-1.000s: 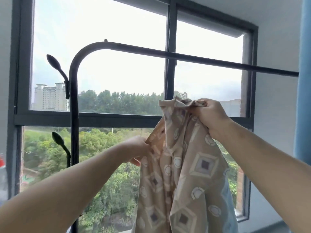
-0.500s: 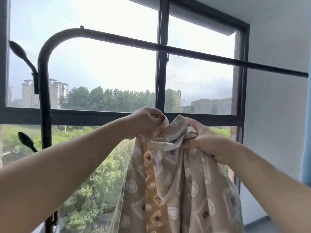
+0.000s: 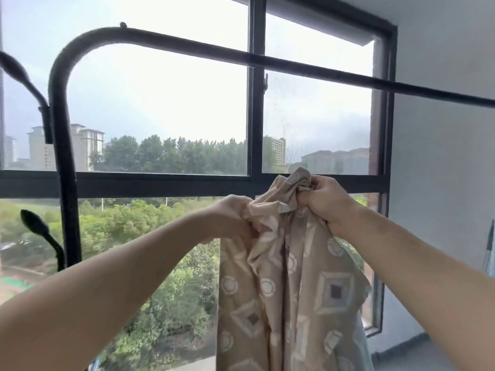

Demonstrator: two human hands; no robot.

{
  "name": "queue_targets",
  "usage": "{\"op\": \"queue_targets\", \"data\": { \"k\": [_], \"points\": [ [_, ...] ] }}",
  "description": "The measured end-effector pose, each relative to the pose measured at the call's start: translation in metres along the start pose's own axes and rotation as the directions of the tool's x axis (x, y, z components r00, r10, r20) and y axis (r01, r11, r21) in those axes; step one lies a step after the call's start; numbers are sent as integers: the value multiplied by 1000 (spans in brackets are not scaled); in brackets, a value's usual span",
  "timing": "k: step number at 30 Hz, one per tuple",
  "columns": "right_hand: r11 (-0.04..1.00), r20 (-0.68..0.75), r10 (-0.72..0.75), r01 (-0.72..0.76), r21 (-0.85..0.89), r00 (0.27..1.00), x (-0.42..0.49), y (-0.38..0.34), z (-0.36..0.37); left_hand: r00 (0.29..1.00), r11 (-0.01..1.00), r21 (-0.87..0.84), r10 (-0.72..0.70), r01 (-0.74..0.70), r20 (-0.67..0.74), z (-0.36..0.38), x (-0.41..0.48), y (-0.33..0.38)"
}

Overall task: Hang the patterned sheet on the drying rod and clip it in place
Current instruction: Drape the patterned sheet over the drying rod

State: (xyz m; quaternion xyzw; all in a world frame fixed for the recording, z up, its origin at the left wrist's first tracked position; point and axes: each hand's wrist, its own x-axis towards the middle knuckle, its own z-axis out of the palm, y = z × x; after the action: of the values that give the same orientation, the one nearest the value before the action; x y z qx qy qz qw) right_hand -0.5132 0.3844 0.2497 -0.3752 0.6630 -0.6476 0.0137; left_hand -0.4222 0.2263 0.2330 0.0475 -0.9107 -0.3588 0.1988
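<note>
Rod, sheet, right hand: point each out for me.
Rod (image 3: 294,66): head view, middle of the horizontal bar.
Sheet (image 3: 292,290): head view, hanging patterned part.
Right hand (image 3: 325,199): head view, back of the hand gripping the bunched top.

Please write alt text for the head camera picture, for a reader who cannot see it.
The left hand and the right hand grip the bunched top of a beige patterned sheet, which hangs down before a window. The black drying rod runs above them; the sheet is not on it yet.
</note>
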Motion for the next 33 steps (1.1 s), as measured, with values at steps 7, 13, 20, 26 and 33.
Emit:
{"op": "queue_targets", "data": {
  "k": [7, 13, 20, 26, 33],
  "points": [
    [999, -174, -45, 46, 2, 984, 17, -8, -10, 947, 946, 68, -315, 318, -58, 7, -13, -43],
    [992, -200, -74, 51, -118, 977, 16, -7, -20, 901, 896, -433, -266, 100, -343, -27, -13, -29],
    [970, 301, 13, 61, -235, 954, -9, -32, -5, 985, 928, -363, -130, 80, -116, -80, -5, 26],
    [988, 485, -4, 79, -134, 875, -7, -34, 21, 998, 984, -171, -62, 55, -32, -59, -7, 56],
    [993, 227, -91, 105, -49, 970, -8, -22, 28, 986, 922, 351, -140, 163, -91, -54, -24, 21]
  ]
}}
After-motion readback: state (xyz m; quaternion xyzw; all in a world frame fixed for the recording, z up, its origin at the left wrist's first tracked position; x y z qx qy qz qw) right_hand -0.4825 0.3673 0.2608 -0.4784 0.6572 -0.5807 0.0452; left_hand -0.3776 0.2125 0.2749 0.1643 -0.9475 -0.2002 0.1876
